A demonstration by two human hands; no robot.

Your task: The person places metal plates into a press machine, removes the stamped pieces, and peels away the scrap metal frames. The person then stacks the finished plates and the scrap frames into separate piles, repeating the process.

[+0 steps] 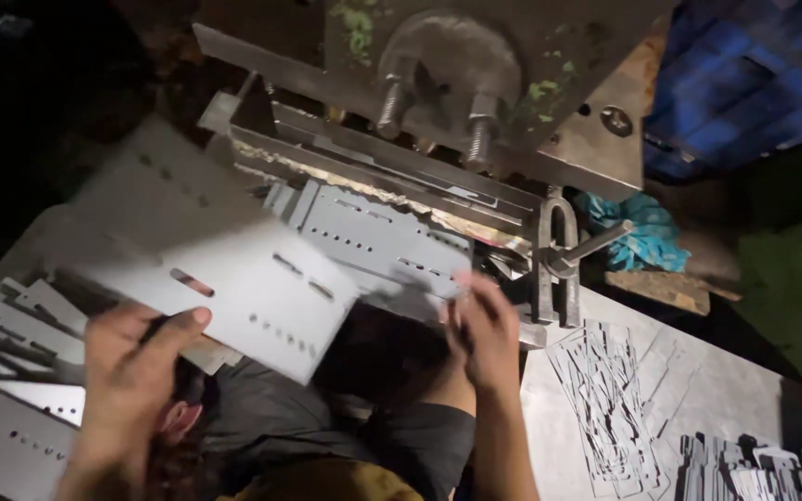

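Note:
My left hand grips a flat grey metal plate with punched slots and small holes, holding it by its near edge; the plate is blurred and tilted over the left side. My right hand has its fingers on the near edge of a second punched metal plate that lies under the jaws of a heavy press machine. Whether the right hand grips that plate or only touches it is unclear.
Several punched plates are stacked at the lower left. A metal sheet with scrap strips and cut pieces lies at the lower right. A teal rag and blue cloth sit right of the press. Dark cloth covers my lap.

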